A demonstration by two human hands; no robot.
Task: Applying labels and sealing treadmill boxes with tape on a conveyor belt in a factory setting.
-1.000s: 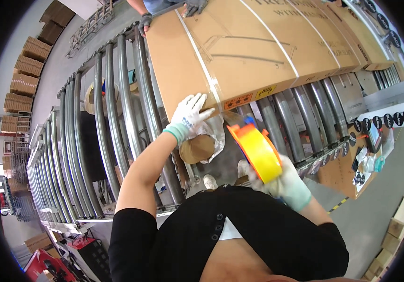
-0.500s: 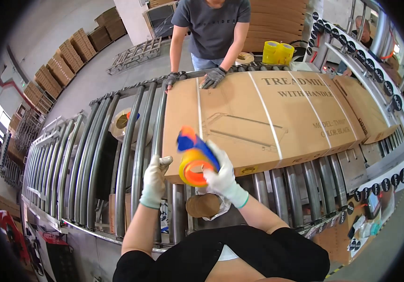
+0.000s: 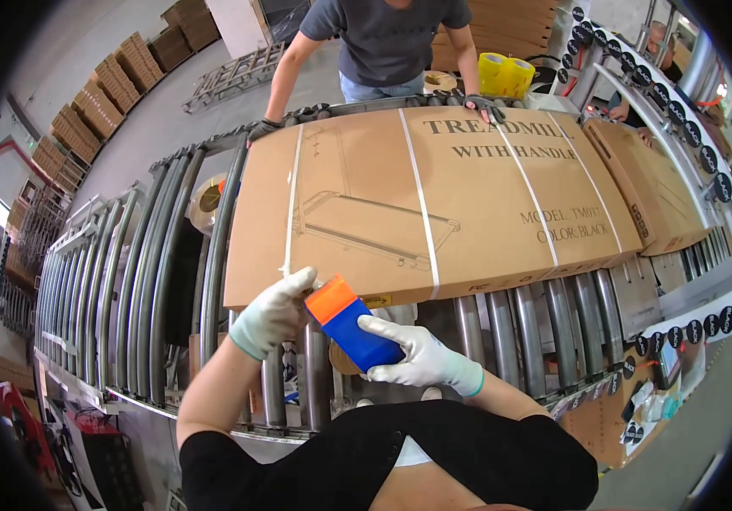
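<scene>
Overhead, steel roller conveyor [image 3: 170, 281], large carton [image 3: 434, 200], grey warehouse floor [image 3: 161, 111]

Matt brown cardboard carton [image 3: 434, 200] bound with smooth white plastic straps [image 3: 418, 192]; glossy orange-and-blue plastic tape dispenser [image 3: 350, 323]; both hands, left [image 3: 274, 312] and right [image 3: 421, 358], in pale knitted cloth gloves; conveyor rollers [image 3: 161, 281] of dull grey metal, faintly shiny; far right, glossy yellow tape rolls [image 3: 504, 75]

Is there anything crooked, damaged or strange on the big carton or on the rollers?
Mostly no. The large carton lies flat on the roller conveyor, and three white straps look tight and parallel. Only the leftmost strap ends loose at the near edge, by the left hand. The right hand holds an orange-and-blue tool.
</scene>
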